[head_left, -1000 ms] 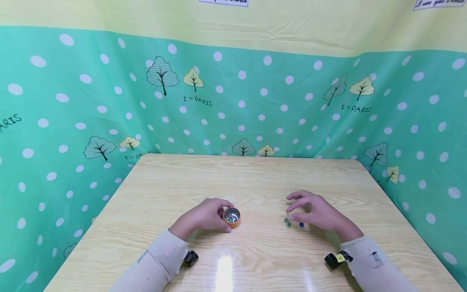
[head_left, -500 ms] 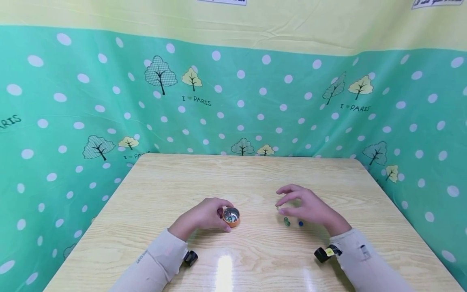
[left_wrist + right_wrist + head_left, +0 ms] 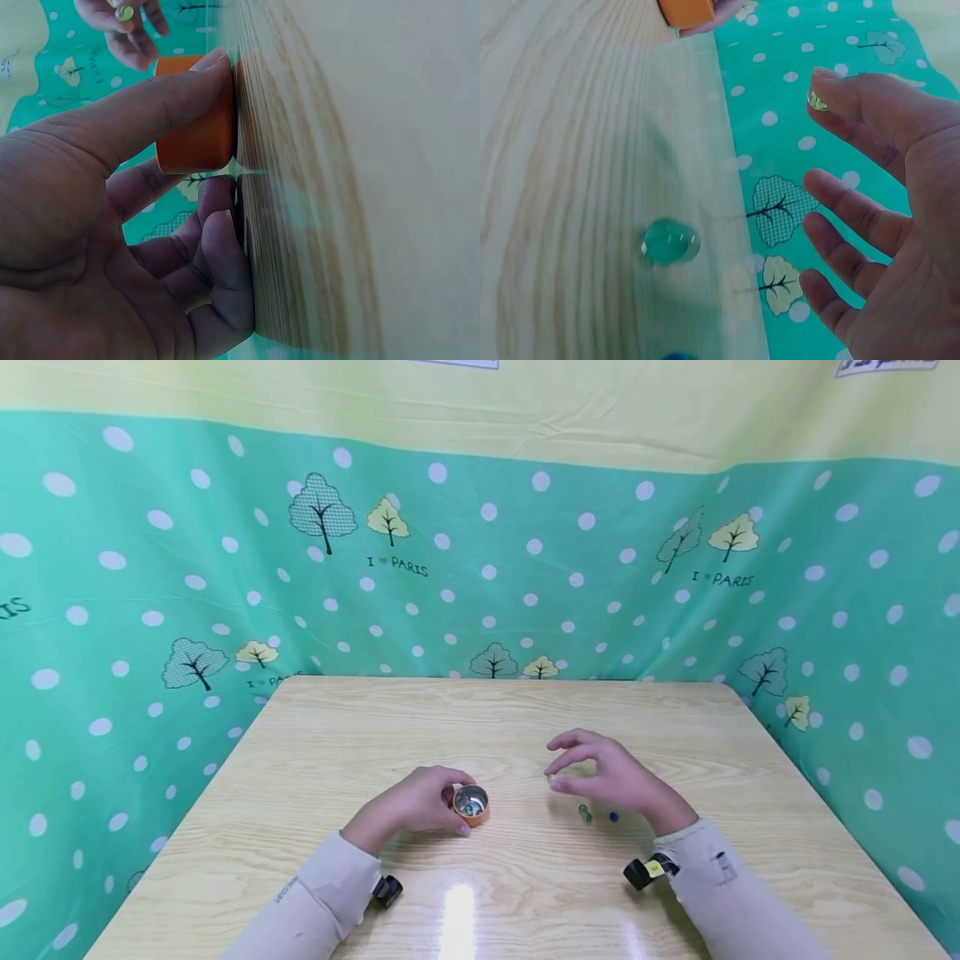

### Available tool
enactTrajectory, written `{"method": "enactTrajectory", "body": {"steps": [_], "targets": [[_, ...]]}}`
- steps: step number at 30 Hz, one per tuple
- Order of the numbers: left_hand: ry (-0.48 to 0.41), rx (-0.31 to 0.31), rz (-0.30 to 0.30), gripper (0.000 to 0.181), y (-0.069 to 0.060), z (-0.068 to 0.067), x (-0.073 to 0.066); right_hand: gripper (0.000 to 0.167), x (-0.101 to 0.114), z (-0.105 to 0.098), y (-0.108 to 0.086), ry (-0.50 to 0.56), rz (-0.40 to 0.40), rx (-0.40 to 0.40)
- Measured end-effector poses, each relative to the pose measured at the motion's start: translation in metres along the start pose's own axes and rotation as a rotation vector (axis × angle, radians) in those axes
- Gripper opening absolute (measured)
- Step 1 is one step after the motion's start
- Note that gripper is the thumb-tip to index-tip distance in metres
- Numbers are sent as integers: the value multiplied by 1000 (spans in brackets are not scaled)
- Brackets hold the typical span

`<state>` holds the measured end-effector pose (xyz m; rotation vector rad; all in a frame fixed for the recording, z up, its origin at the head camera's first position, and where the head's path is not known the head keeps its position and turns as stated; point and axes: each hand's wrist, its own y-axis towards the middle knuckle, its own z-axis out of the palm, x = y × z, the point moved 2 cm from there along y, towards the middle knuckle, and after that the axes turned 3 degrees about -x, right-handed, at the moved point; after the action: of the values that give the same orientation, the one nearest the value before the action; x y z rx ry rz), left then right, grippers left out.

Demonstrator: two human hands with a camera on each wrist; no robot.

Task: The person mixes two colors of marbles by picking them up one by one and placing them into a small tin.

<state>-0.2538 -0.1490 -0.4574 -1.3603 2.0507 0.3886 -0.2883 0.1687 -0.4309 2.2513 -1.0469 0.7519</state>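
Note:
My left hand (image 3: 422,799) grips a small round orange cup (image 3: 471,807) on the table, thumb and forefinger around its sides. Several glass marbles lie inside its shiny metal interior. In the left wrist view, the orange wall of the cup (image 3: 196,135) shows under the thumb. My right hand (image 3: 611,774) pinches a clear yellowish marble (image 3: 819,100) between thumb and forefinger, above the table and right of the cup; its other fingers are spread. Below that hand, green marbles (image 3: 585,814) sit close together, and a dark blue marble (image 3: 613,817) lies just right of them.
The pale wood-grain table (image 3: 337,718) spans the lower view. Behind and beside it hangs a green dotted curtain (image 3: 525,577) with tree prints. A black wrist camera (image 3: 387,891) sits at the left cuff, another black camera (image 3: 639,873) at the right one.
My right hand has lifted the yellowish marble and carried it left, away from the green and blue marbles, closer to the cup. The left hand stays on the cup.

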Motion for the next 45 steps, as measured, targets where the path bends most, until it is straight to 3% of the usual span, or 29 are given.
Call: {"method": "enactTrajectory", "body": {"steps": [17, 26, 45], "targets": [[10, -2, 4, 61, 0, -2, 0, 14, 18, 20, 21, -5, -38, 7], [16, 6, 4, 62, 0, -3, -2, 13, 26, 37, 32, -5, -33, 48], [13, 10, 25, 57, 1, -3, -3, 13, 42, 58, 45, -3, -151, 4]]}}
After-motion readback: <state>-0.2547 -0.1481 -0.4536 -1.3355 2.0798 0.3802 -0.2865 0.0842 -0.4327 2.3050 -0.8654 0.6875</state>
